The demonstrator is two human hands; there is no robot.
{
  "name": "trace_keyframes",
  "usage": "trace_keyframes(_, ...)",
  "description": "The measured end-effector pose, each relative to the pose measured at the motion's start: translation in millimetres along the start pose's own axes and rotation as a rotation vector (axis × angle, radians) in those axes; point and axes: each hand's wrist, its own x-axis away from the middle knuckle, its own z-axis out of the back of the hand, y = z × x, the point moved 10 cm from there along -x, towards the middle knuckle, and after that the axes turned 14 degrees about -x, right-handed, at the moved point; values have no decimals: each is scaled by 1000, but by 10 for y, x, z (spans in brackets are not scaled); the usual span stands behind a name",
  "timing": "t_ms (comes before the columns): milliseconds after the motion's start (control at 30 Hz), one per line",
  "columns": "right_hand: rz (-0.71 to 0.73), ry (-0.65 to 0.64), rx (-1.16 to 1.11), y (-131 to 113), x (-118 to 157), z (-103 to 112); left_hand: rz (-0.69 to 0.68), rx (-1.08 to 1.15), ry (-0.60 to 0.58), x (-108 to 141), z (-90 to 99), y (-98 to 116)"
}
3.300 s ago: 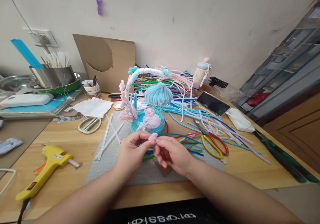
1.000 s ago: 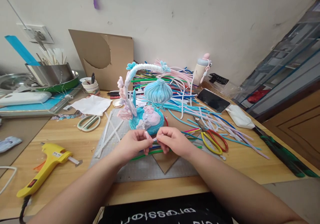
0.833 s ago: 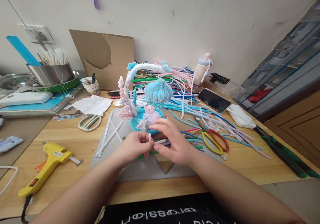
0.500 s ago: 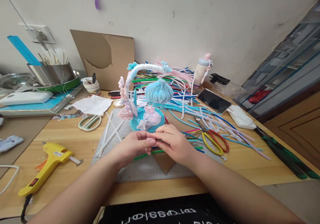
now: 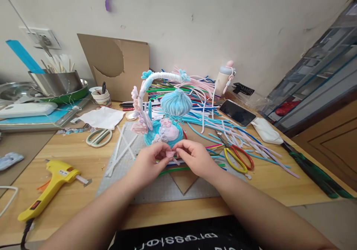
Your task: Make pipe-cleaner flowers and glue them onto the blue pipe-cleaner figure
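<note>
Hands are drawn together at the middle: the left hand [image 5: 149, 162] is pinched on a small curled strip of pale pink fuzzy stem [image 5: 170, 154], and the right hand [image 5: 193, 159] has thumb and forefinger together at its upper edge (whether they grip it, I cannot tell). Both hands are above a grey gridded cutting mat [image 5: 156, 194]; a piece of brown cardboard [image 5: 184, 183] lies on it at five o'clock.

At twelve o'clock, just beyond the fingers, stands a lamp-shaped fuzzy ornament [image 5: 176, 103], with a turquoise oval base [image 5: 149, 135], white arch [image 5: 164, 76] and turquoise pleated shade. A heap of multicoloured pipe cleaners [image 5: 206, 110] spreads behind it toward one and two o'clock.

At three o'clock lies a cutter with one yellow and one red handle [image 5: 228, 144]; at two, a black-screened phone [image 5: 237, 112]. Scissors with pale green handles [image 5: 99, 137] rest at ten on the wooden bench [image 5: 69, 149], near a crumpled white sheet [image 5: 102, 118]. A yellow glue gun [image 5: 60, 175] lies between eight and nine, well apart from the hands. Against the wall at eleven leans a cardboard panel with a round cut-out [image 5: 136, 62].
</note>
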Motion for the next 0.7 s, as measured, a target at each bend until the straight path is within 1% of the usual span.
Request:
trace_keyframes(67,-23,-2,-32,27,4,-8,-1,-50,3,-1,24,8)
trace_keyframes(133,34,-25,8,-42,20,-35,3,-48,28,-6,66,9)
trace_keyframes(233,263,-58,132,-305,94,-89,47,73,86,-15,133,-39)
trace_keyframes(300,411,12,230,-473,167,-54,108,209,118,-16,152,-106)
trace_keyframes(333,454,65,280,-526,198,-23,141,273,128,-14,149,-140)
trace_keyframes(367,475,98,331,-552,217,-9,171,326,130,-11,137,-168)
trace_keyframes(400,479,103,374,-554,224,-19,196,363,124,-7,117,-188)
trace_keyframes(467,464,38,410,-510,215,-92,224,399,94,0,68,-204)
trace_keyframes(533,453,-44,403,-451,207,-172,217,408,58,5,23,-188)
trace_keyframes(600,450,-70,392,-411,204,-199,183,366,47,7,16,-160)
trace_keyframes(700,444,-56,412,-389,206,-197,123,214,73,7,56,-123)
